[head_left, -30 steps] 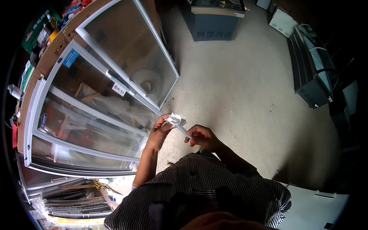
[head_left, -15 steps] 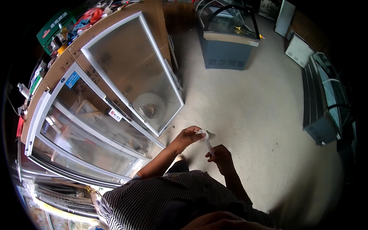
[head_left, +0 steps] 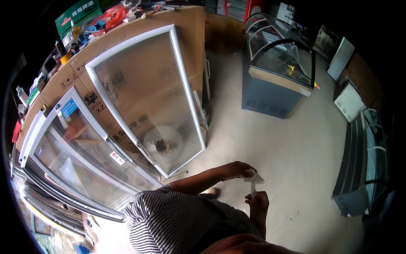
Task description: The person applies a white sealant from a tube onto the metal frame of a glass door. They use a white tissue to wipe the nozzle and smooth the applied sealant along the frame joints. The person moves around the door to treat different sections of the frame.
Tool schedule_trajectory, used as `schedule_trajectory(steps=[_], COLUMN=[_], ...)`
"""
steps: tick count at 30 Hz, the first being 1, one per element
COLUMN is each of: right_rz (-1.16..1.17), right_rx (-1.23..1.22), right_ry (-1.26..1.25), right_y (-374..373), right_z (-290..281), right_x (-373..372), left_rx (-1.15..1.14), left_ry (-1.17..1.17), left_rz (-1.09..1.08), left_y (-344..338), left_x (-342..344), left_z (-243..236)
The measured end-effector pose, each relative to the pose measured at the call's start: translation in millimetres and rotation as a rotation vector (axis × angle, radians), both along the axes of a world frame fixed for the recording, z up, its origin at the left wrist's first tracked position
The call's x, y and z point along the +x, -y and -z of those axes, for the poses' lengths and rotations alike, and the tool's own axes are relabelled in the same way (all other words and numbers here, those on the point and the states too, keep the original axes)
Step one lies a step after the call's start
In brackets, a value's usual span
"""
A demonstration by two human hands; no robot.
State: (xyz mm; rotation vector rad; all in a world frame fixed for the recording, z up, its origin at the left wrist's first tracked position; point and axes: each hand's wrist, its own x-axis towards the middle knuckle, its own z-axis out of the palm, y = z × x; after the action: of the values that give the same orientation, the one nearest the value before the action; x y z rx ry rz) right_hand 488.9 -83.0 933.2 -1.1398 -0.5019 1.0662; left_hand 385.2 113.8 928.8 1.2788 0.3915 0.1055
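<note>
In front of my body, my right hand point(head_left: 259, 200) is closed round the lower end of a scraper point(head_left: 253, 188), which has a narrow whitish handle and a flat, roughly triangular blade at the top. My left hand point(head_left: 238, 170) reaches across from the left, its fingers pinched on a small white piece point(head_left: 251, 173) against the blade's base. What that piece is, or whether it is stuck to the scraper, I cannot tell. Both hands are held above the grey floor point(head_left: 237, 146).
At left, a white-framed glass door point(head_left: 146, 101) leans against a cardboard-covered bench point(head_left: 194, 51) heaped with clutter. Sliding glass panels point(head_left: 80, 156) stand nearer. A grey display freezer point(head_left: 270, 99) is ahead, another dark glass-topped one point(head_left: 350, 169) at right, a white panel point(head_left: 349, 104) behind it.
My view has turned, so the room sits lower and the hands appear farther right. The left arm is stretched straighter across. Both hands keep hold, and the scraper is more upright.
</note>
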Motion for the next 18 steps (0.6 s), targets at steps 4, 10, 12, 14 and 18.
schedule_trajectory(steps=[4,10,12,14,18], right_rz=[-0.020,-0.191,-0.281,-0.349,-0.475], right_rx=[-0.008,-0.028,0.090,0.125,0.230], right_ry=[0.047,0.060,-0.020,-0.113,-0.266], right_y=[-66.2,-152.5,-178.3,-211.6,-268.1], right_z=[2.5,12.2,29.4,44.6,48.3], right_x=[27.9,68.0,87.5,111.7,162.5], left_rx=[-0.017,-0.054,0.200,0.341,-0.044], left_ry=[-0.060,-0.138,-0.222,-0.180,-0.039], left_rz=[-0.043,-0.253,-0.274,-0.363,-0.611], left_y=[-60.3,-122.5,-145.5,-169.7,-201.3], left_x=[23.3,30.1,37.2,47.3,78.8], left_z=[-2.3,-19.9,-8.8,19.2,15.0])
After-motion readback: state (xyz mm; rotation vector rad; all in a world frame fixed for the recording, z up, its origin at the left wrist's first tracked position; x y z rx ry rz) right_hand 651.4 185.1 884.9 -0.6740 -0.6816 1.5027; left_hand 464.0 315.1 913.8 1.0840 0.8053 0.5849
